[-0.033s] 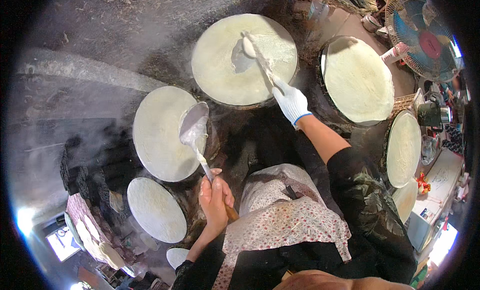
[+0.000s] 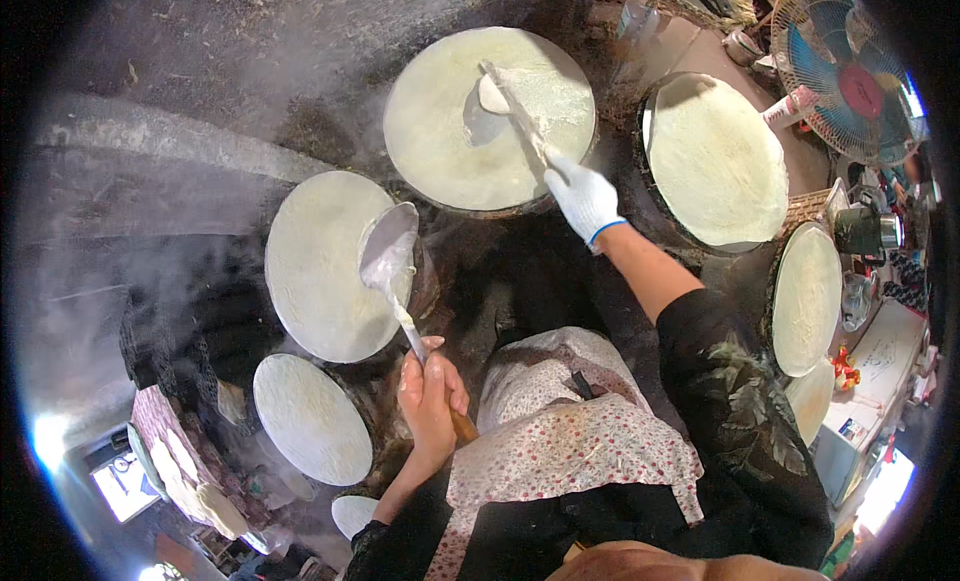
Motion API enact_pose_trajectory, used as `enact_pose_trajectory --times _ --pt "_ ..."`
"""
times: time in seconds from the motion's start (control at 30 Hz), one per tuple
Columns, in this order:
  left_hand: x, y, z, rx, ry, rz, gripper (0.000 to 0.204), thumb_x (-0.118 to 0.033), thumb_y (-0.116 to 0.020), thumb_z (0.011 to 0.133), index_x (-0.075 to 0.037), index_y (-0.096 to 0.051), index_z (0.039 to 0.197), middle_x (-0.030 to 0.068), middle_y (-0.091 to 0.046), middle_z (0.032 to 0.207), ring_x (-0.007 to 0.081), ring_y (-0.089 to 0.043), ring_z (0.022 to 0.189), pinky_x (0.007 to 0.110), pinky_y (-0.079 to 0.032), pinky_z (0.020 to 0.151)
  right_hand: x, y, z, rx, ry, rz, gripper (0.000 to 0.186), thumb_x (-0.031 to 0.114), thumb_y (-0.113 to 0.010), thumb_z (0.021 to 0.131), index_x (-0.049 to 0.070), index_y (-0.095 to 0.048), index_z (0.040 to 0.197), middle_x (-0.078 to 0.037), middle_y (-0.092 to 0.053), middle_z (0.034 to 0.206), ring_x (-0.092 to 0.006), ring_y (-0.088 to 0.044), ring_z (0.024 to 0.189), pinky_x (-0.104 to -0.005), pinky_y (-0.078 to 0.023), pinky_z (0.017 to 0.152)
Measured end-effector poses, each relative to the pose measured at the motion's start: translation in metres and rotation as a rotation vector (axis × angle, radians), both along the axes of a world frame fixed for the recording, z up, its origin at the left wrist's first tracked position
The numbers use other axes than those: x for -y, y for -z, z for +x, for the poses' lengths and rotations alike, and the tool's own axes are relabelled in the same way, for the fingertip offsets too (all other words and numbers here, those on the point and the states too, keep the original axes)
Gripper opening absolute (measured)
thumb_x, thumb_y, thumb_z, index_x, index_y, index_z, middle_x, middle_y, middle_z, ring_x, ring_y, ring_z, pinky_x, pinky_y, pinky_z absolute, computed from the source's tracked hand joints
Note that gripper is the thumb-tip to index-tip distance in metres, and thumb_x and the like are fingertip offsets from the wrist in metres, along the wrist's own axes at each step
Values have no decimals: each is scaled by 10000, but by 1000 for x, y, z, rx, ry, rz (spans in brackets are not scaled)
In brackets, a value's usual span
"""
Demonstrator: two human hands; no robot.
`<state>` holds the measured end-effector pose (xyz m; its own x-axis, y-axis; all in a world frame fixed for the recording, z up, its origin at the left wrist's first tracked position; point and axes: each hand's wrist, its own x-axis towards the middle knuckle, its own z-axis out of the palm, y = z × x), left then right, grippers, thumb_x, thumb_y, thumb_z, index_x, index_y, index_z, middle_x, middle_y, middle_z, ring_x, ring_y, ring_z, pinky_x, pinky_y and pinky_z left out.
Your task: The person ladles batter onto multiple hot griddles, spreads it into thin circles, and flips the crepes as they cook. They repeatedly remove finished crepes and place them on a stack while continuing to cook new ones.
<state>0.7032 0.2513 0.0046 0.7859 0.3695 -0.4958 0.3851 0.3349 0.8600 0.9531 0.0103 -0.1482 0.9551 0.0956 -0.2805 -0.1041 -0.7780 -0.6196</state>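
Observation:
My bare left hand (image 2: pixel 432 406) is closed on the long handle of a metal ladle (image 2: pixel 388 243), whose wide, batter-smeared bowl is held over the round pale griddle (image 2: pixel 315 276) on the left. My right hand (image 2: pixel 580 196), in a white knit glove, grips a batter-coated spreader (image 2: pixel 525 116); its rounded end lies on the top-centre griddle (image 2: pixel 430 151), beside a bare grey patch in the cream batter layer. Another round cream sheet (image 2: pixel 715 156) covers the griddle to the right of that hand.
More round griddles stand at lower left (image 2: pixel 310 416) and right (image 2: pixel 805 301). A fan (image 2: pixel 840 61) is at upper right, near baskets, pots and a white box (image 2: pixel 860 381). Pink cloth (image 2: pixel 160 421) hangs at lower left. Steam drifts over the dark surface.
The spreader's end has shifted slightly leftward on the top-centre griddle. My left hand and the ladle look almost unmoved.

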Motion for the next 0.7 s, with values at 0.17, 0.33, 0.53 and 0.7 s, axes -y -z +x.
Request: enact_pose_trajectory --times 0.17,0.33,0.53,0.7 --pt "9 4 -10 -17 24 -32 245 -160 -481 1122 -25 -510 1324 15 -482 746 85 -441 525 239 -396 475 2 9 13 142 118 -65 429 434 -627 1012 314 -647 1423 -172 -750 1149 -368 -729 1048 -425 -576 895" --pt "22 10 -18 -34 -38 -23 276 -189 -527 1119 -30 -506 1343 -1 -461 735 80 -428 506 244 -396 448 12 18 21 127 -215 -204 410 394 -654 1011 351 -656 1419 -198 -743 936 -377 -738 847 -432 -584 753" --pt "40 13 -20 -4 -65 -83 261 -187 -519 1123 -34 -503 1334 2 -467 763 82 -431 524 245 -401 454 31 32 26 465 -149 -27 391 436 -571 1038 352 -642 1413 -154 -739 816 -353 -731 741 -460 -567 660" --pt "49 13 -24 -52 -74 -40 245 -173 -498 1127 -44 -506 1335 7 -468 750 82 -433 538 245 -404 478 35 29 34 275 -367 -66 389 437 -615 1024 333 -664 1396 -163 -746 851 -377 -727 752 -463 -573 679"
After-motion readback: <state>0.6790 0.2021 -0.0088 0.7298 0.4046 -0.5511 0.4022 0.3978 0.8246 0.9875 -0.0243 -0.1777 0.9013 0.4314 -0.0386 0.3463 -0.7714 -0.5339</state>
